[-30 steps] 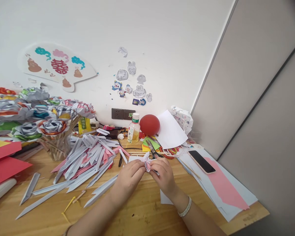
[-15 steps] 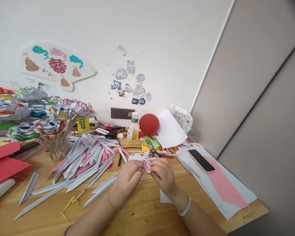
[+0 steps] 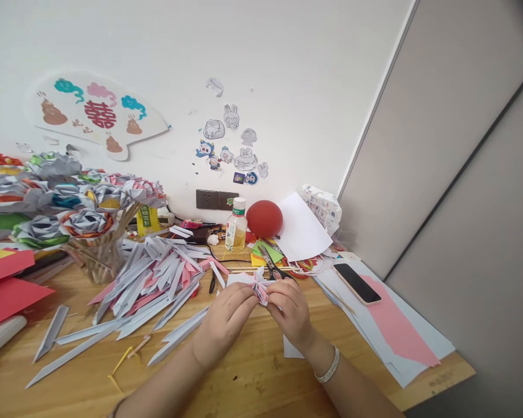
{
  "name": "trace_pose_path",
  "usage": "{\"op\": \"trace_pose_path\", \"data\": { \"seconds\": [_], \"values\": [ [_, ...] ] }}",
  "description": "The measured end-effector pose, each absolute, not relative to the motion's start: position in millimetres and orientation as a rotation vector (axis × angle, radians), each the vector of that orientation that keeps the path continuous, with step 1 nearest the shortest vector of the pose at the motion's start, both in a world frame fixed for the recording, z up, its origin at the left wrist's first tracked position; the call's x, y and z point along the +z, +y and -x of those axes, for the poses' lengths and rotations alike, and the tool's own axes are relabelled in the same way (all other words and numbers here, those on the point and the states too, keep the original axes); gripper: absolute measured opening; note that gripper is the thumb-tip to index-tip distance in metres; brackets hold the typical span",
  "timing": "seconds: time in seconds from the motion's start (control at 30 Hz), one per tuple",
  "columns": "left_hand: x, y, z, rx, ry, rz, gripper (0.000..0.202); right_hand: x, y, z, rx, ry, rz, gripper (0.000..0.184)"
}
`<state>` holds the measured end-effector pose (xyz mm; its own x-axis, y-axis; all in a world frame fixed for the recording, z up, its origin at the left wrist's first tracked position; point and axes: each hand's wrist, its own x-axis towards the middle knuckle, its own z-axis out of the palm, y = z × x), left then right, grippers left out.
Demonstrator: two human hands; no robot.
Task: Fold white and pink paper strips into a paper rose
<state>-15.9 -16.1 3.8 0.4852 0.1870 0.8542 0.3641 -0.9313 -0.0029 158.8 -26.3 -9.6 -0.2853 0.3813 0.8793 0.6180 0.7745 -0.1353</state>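
Observation:
My left hand (image 3: 224,320) and my right hand (image 3: 291,312) meet over the wooden desk (image 3: 253,377) and pinch a small folded paper piece (image 3: 260,288), pink and white, between their fingertips. Both hands have their fingers curled on it. A beaded bracelet sits on my right wrist. A heap of folded grey and pink paper strips (image 3: 157,278) lies just left of my left hand. Black scissors (image 3: 268,264) lie right behind the folded piece.
A jar of paper flowers (image 3: 91,220) stands at the left, with red sheets (image 3: 9,284) beside it. A small bottle (image 3: 236,227), a red ball (image 3: 264,219) and a white sheet (image 3: 303,232) sit by the wall. A phone (image 3: 356,283) lies on pink and white paper at the right.
Both hands stay on the folded paper piece with only slight finger shifts. The view has tipped up a little.

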Motion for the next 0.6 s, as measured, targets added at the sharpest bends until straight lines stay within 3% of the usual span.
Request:
{"op": "trace_pose_path", "data": {
  "seconds": [0.3, 0.6],
  "values": [
    [-2, -9, 9, -1.449, -0.785, 2.696, 0.013, -8, -24, -156, -0.175, -1.926, 0.822, 0.007],
    [6, -5, -1, -1.423, -1.285, 3.11, 0.011, -7, -19, -151, 0.438, -1.685, 1.061, 0.013]
  ]
}}
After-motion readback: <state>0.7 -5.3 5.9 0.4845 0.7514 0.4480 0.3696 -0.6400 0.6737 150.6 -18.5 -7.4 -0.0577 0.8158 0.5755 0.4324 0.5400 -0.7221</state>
